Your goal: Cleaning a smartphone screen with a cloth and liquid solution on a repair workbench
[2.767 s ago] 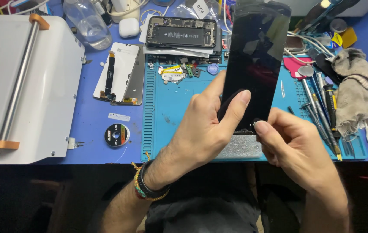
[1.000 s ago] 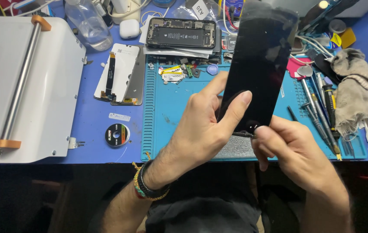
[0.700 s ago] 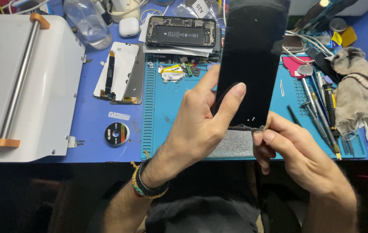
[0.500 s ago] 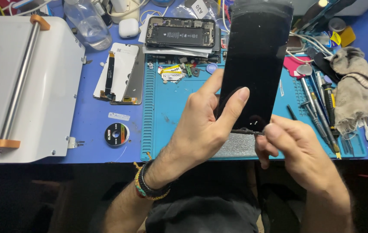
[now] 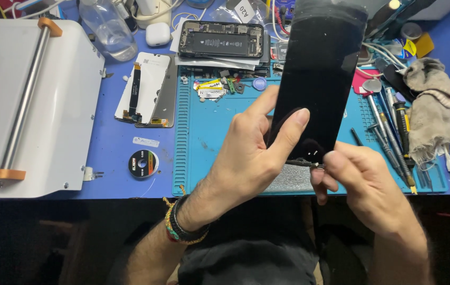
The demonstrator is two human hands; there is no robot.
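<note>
A white machine (image 5: 29, 100) stands well left of the left hand (image 5: 251, 153). A blue mat (image 5: 204, 137) lies under both hands. A black screen (image 5: 317, 79) is gripped by the left hand; its lower edge is pinched by the right hand (image 5: 365, 184). Tools (image 5: 394, 132) lie beyond the right hand.

The left hand (image 5: 251, 153) reaches up from the lower left, forearm bare, with a dark band and a woven band of beads around the wrist. Its thumb lies stretched flat, pointing up and to the right, while the fingers curl away behind, closed in a grip. The right hand (image 5: 362, 179) comes in from the lower right, back facing up, its fingertips pinched together at the left, close under the left thumb.
</note>
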